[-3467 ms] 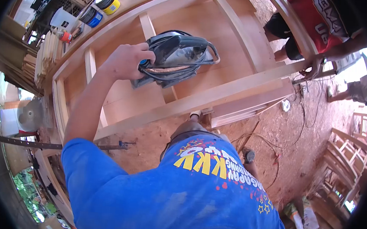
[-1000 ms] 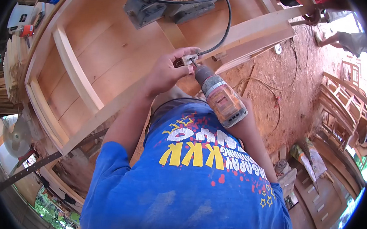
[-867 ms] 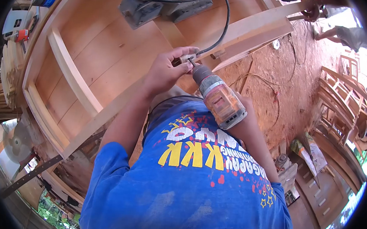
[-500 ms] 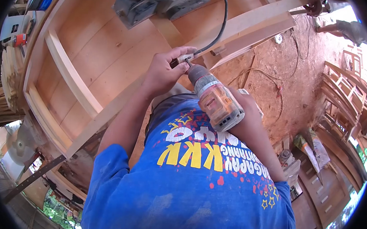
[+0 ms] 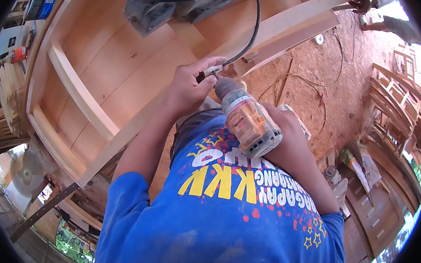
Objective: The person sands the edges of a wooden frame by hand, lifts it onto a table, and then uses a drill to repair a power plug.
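My left hand (image 5: 191,86) pinches a small pale plug-like piece (image 5: 212,70) beside the wooden frame's edge, with a black cable (image 5: 257,27) running from it. An orange and grey cordless drill (image 5: 250,119) points its bit at that piece; the tip appears to touch it. My right hand (image 5: 277,119) is closed round the drill's handle, its fingers mostly hidden behind the tool's body.
A large wooden frame with panels (image 5: 123,57) spans the left and top, with a dusty grey machine (image 5: 150,15) on it. Paint cans (image 5: 39,7) stand upper left. Chair parts (image 5: 398,105) are stacked right. Another person's arm (image 5: 393,26) shows upper right.
The view has shifted slightly. The drill's rear end sits a little lower and further right, while both hands keep their hold.
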